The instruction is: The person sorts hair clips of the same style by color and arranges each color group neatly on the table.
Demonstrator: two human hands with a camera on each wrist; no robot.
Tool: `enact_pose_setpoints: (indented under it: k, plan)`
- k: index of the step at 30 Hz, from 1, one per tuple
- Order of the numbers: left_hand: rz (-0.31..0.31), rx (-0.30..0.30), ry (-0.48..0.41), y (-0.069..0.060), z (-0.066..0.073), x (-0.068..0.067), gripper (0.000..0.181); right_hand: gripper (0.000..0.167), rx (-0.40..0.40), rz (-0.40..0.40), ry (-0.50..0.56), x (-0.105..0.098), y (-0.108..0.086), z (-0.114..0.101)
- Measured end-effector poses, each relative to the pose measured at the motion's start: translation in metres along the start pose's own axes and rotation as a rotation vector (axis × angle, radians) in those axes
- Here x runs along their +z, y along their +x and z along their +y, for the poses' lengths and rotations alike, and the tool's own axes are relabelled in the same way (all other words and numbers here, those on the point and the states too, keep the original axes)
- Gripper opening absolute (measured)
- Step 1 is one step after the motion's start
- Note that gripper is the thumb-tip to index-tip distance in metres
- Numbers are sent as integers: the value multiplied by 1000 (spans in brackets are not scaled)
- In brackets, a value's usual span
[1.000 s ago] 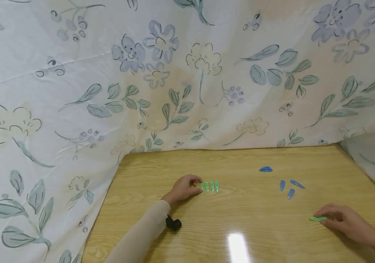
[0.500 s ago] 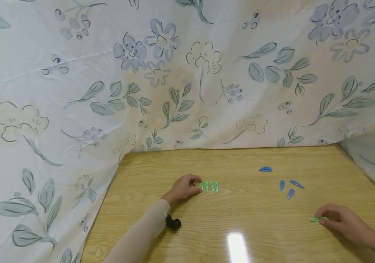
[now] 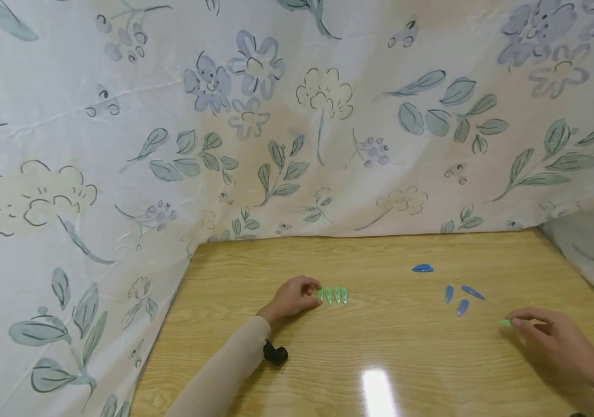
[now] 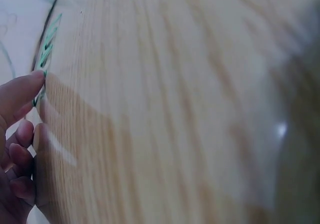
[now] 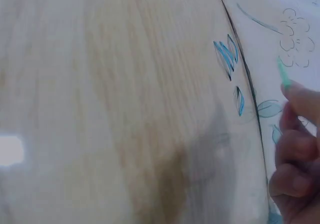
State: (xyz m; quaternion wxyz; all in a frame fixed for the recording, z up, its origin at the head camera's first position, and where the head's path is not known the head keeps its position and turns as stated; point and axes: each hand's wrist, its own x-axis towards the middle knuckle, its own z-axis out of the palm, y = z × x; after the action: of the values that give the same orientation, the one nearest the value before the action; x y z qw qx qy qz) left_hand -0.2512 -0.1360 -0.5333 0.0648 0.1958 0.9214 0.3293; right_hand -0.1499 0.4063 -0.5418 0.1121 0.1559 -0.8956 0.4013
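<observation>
Several green hair clips [image 3: 337, 295] stand in a short row on the wooden table. My left hand [image 3: 293, 298] rests at the row's left end, thumb and forefinger around the leftmost clip; the left wrist view shows the fingertips at the green clips [image 4: 47, 47]. At the right, my right hand [image 3: 554, 336] pinches one green clip [image 3: 505, 322] between thumb and forefinger, above the table. In the right wrist view that clip [image 5: 283, 72] sticks out past the fingertips. Several blue clips [image 3: 463, 307] lie loosely on the table, beyond my right hand and to its left.
The wooden table [image 3: 380, 336] reaches back to a hanging floral cloth [image 3: 349, 191], which also runs along the left side and the right side. A black object [image 3: 276, 354] is at my left wrist, by the sleeve. A bright reflection shows near the front.
My right hand has lifted and moved slightly away from me and to the right, with the green clip in its pinch. My left hand has stayed at the row.
</observation>
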Motion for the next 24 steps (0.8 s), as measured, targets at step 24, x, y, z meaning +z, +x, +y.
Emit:
enact_pose_setpoints:
  k: [24]
  plan:
    - [-49, 16, -8, 11, -9, -16, 30, 14, 121, -2, 61, 0, 25, -45]
